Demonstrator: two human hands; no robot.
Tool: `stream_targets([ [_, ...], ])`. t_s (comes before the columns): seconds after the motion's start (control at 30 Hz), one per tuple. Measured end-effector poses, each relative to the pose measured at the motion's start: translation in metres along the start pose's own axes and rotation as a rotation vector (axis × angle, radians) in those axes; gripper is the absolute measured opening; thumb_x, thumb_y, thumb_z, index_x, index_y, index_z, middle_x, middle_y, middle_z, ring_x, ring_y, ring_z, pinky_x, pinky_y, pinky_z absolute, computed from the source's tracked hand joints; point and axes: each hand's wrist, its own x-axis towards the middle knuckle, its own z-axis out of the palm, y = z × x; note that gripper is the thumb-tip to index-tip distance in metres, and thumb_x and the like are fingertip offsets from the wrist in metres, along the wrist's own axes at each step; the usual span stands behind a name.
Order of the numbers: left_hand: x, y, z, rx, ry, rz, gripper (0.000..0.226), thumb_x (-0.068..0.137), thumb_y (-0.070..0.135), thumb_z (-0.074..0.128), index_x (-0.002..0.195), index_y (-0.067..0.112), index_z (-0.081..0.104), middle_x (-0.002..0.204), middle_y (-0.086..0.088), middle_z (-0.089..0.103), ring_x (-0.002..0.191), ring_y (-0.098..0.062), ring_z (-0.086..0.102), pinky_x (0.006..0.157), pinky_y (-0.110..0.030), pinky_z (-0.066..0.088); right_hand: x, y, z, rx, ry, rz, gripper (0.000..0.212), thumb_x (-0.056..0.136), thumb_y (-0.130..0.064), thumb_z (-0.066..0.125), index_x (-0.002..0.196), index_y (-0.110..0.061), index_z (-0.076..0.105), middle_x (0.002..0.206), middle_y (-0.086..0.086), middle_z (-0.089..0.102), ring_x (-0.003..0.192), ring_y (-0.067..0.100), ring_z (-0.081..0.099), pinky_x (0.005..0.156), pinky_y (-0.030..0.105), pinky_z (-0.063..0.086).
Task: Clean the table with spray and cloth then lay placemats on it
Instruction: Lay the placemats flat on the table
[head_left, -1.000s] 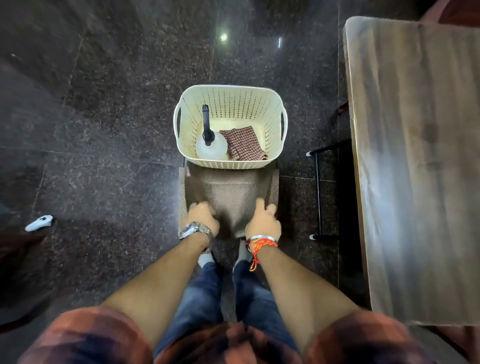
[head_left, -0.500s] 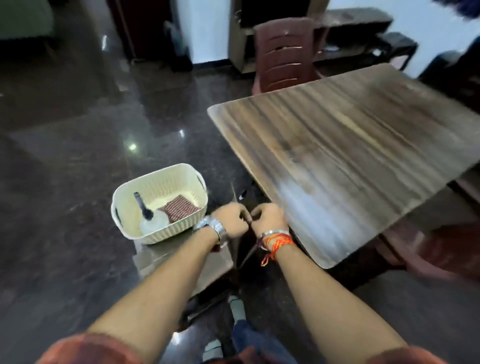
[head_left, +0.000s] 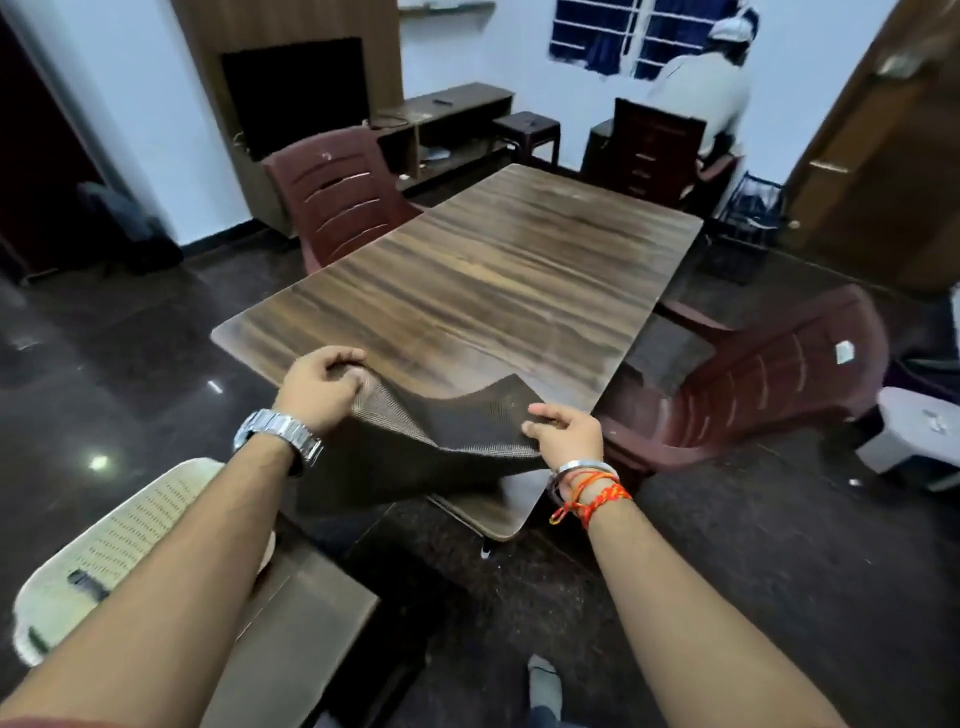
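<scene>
One placemat (head_left: 447, 436), one wooden counter (head_left: 493, 270), one cream basket (head_left: 135, 525) and three maroon chairs show, at 11 (head_left: 337, 192), 1 (head_left: 654, 150) and 3 o'clock (head_left: 769, 374). The dark woven placemat sags between both hands over the counter's near corner. The left hand (head_left: 319, 382) is curled closed, pinching the mat's edge at 10 o'clock; the right hand (head_left: 566, 434) clamps the opposite edge at 4 o'clock, fingers bent.

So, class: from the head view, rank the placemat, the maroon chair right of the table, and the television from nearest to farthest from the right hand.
1. Placemat: in the right hand's grip.
2. Maroon chair: right of the table.
3. Television: far left wall.
</scene>
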Motion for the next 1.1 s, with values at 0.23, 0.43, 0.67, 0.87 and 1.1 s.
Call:
stream_targets([
  [0.23, 0.055, 0.017, 0.066, 0.127, -0.305, 0.027, 0.106, 0.052, 0.032, 0.095, 0.145, 0.019, 0.045, 0.145, 0.006, 0.045, 0.131, -0.005, 0.041, 0.106, -0.017, 0.024, 0.056, 0.029, -0.036, -0.015, 0.002, -0.13, 0.036, 0.082, -0.024, 0.075, 0.115, -0.014, 0.067, 0.109, -0.003, 0.054, 0.094, -0.003, 0.055, 0.09, 0.005, 0.04],
  [0.43, 0.116, 0.042, 0.145, 0.11, -0.268, 0.063, 0.113, 0.045, 0.026, 0.098, 0.144, 0.013, 0.045, 0.147, 0.001, 0.046, 0.131, -0.006, 0.041, 0.108, -0.016, 0.023, 0.137, 0.045, -0.072, -0.164, -0.126, -0.119, 0.068, 0.074, -0.025, 0.082, 0.133, -0.011, 0.052, 0.124, 0.003, 0.041, 0.11, 0.005, 0.049, 0.083, -0.007, 0.027],
  [0.67, 0.185, 0.064, 0.224, 0.159, -0.267, 0.137, 0.113, 0.042, 0.022, 0.099, 0.143, 0.013, 0.048, 0.145, 0.001, 0.048, 0.129, -0.006, 0.043, 0.109, -0.016, 0.023, 0.22, 0.041, -0.087, -0.256, 0.003, -0.169, 0.063, 0.071, -0.009, 0.08, 0.129, -0.007, 0.057, 0.118, 0.003, 0.043, 0.107, 0.015, 0.051, 0.095, 0.006, 0.029],
  [0.87, 0.268, 0.076, 0.283, 0.355, -0.062, 0.246, 0.103, 0.052, 0.027, 0.095, 0.142, 0.011, 0.046, 0.152, -0.006, 0.038, 0.134, -0.029, 0.042, 0.111, -0.038, 0.032, 0.296, 0.036, -0.072, -0.22, 0.195, -0.162, 0.061, 0.08, -0.016, 0.073, 0.135, -0.004, 0.049, 0.13, 0.012, 0.042, 0.118, 0.023, 0.046, 0.102, 0.016, 0.026],
  [1.1, 0.263, 0.04, 0.405, 0.687, -0.447, -0.271, 0.102, 0.064, 0.096, 0.025, 0.15, 0.05, -0.003, 0.162, 0.011, -0.016, 0.147, -0.036, -0.011, 0.11, -0.07, 0.003, 0.36, 0.062, -0.05, -1.047, 0.033, -0.275, 0.069, 0.085, -0.056, 0.036, 0.142, -0.017, 0.042, 0.153, 0.012, 0.031, 0.139, 0.041, 0.026, 0.113, 0.052, 0.014],
])
